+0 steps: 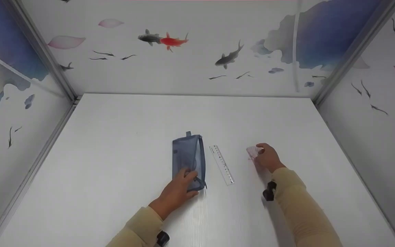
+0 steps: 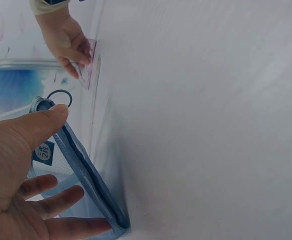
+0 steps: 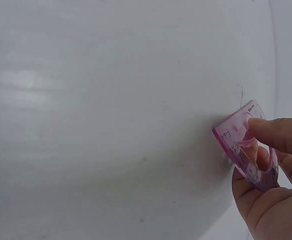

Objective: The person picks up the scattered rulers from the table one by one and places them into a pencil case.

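A blue, partly see-through mesh pencil case [image 1: 183, 151] stands in the middle of the table, its zip edge facing right. My left hand [image 1: 176, 192] grips its near end; in the left wrist view the thumb [image 2: 48, 120] presses on the zip end beside a dark pull ring [image 2: 63, 92]. The other fingers spread along its side. Farther right, my right hand [image 1: 268, 158] pinches a pink see-through set square [image 3: 236, 137] by its cut-out, just above the table. Printed marks run along its edge. A clear ruler [image 1: 223, 166] lies between the two hands.
The white table [image 1: 98, 144] is enclosed at the back and both sides by white panels [image 1: 197, 79] printed with fish and blue patches. Metal posts [image 1: 60, 72] stand at the back corners.
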`<state>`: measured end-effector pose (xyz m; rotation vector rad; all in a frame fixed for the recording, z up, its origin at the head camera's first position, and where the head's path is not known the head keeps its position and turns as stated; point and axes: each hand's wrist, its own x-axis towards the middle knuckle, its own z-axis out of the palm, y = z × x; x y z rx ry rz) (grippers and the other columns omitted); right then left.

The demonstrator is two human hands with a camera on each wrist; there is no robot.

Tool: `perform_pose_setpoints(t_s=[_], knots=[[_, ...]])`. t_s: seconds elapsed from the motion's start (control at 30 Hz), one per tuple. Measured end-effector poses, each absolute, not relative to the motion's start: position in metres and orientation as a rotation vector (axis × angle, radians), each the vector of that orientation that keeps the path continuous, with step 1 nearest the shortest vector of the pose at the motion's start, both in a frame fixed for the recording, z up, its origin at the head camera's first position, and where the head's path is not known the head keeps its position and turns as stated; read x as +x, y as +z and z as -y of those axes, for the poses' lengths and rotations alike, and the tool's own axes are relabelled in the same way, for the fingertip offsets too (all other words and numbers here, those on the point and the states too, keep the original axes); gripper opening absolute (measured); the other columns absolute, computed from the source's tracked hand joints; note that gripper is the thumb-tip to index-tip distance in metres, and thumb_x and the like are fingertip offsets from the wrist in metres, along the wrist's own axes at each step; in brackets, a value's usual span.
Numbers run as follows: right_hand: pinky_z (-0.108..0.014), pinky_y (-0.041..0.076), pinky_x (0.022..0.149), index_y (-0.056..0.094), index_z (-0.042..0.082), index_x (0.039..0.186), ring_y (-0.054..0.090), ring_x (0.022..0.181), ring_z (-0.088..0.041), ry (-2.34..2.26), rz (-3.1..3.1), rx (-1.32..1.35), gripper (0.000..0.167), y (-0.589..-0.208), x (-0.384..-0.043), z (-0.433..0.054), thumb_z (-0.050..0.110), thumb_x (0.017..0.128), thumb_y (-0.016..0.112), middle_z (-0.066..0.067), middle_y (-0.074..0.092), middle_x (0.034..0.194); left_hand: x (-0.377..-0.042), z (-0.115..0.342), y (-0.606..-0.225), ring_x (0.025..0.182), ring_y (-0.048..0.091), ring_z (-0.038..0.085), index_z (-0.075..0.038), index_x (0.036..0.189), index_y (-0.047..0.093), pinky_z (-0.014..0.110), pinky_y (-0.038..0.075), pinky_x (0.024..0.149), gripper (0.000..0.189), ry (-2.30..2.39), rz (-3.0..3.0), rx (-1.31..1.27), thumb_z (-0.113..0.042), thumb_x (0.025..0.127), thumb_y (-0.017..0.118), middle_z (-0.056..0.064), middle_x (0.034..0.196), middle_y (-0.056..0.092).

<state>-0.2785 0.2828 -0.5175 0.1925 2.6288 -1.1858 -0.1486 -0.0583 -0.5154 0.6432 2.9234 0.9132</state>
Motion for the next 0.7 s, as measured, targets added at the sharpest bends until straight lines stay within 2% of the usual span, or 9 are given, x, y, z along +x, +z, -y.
perform_pose_setpoints(t_s=[0.13, 0.23, 0.43, 0.7], knots=[[-0.033, 0.048, 0.079, 0.035, -0.004, 0.143, 0.049, 0.106, -0.032, -1.253, -2.602, 0.205, 0.061, -0.516, -0.2769, -0.2833, -0.007, 0.085, 0.054, -0.024, 0.048, 0.125, -0.1491, 0.0582, -0.5155, 0.11, 0.058, 0.033, -0.014, 0.135, 0.048, 0.042, 0.053, 0.086, 0.059, 0.903, -2.929, 0.644, -0.024, 0.083, 0.076, 0.024, 0.133, 0.044], [-0.027, 0.046, 0.072, 0.034, -0.004, 0.143, 0.048, 0.103, -0.029, -1.306, -2.577, 0.219, 0.063, -0.5164, -0.277, -0.2843, -0.008, 0.084, 0.054, -0.023, 0.048, 0.124, -0.1494, 0.058, -0.5155, 0.11, 0.058, 0.032, -0.014, 0.134, 0.048, 0.042, 0.053, 0.086, 0.059, 0.898, -2.93, 0.642, -0.024, 0.084, 0.076, 0.024, 0.133, 0.044], [-0.027, 0.046, 0.074, 0.034, -0.001, 0.145, 0.049, 0.105, -0.029, -1.378, -2.548, 0.28, 0.063, -0.5164, -0.2753, -0.2826, -0.007, 0.085, 0.054, -0.024, 0.046, 0.13, -0.1489, 0.0574, -0.516, 0.111, 0.058, 0.034, -0.014, 0.136, 0.048, 0.043, 0.052, 0.086, 0.061, 0.892, -2.928, 0.626, -0.025, 0.083, 0.076, 0.024, 0.134, 0.043], [-0.023, 0.045, 0.07, 0.032, 0.002, 0.147, 0.046, 0.105, -0.024, -1.594, -2.428, 0.393, 0.063, -0.5148, -0.272, -0.2765, -0.005, 0.088, 0.055, -0.019, 0.042, 0.133, -0.1491, 0.0571, -0.5158, 0.111, 0.058, 0.034, -0.016, 0.136, 0.048, 0.044, 0.052, 0.087, 0.06, 0.893, -2.926, 0.615, -0.026, 0.084, 0.076, 0.023, 0.134, 0.043]])
